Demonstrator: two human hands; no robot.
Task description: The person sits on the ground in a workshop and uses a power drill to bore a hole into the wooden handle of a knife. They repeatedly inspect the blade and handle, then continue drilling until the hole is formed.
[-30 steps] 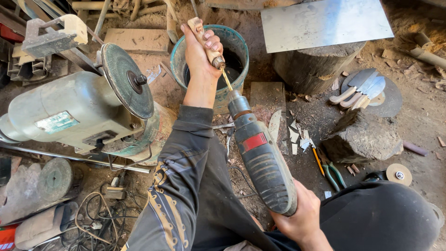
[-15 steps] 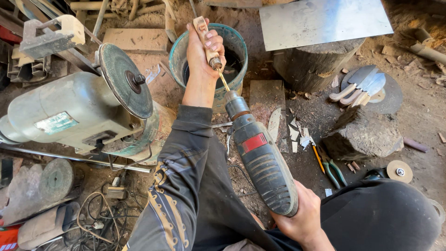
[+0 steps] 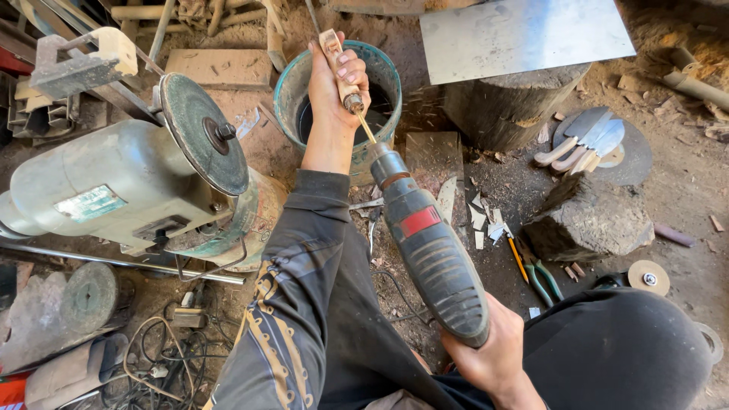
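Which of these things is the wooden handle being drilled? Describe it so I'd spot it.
Find the blue-green bucket at top centre. Over it, the left hand grips a pale wooden handle, pierced by the bit of the grey drill. Unlike the finished knives at right, it has no blade.

The left hand (image 3: 334, 91) covers most of the wooden handle (image 3: 339, 64), hiding where the drill bit (image 3: 366, 127) enters it. The right hand (image 3: 493, 357) hides the power drill (image 3: 425, 243)'s rear end. The bucket (image 3: 296, 83)'s dark inside cannot be made out.
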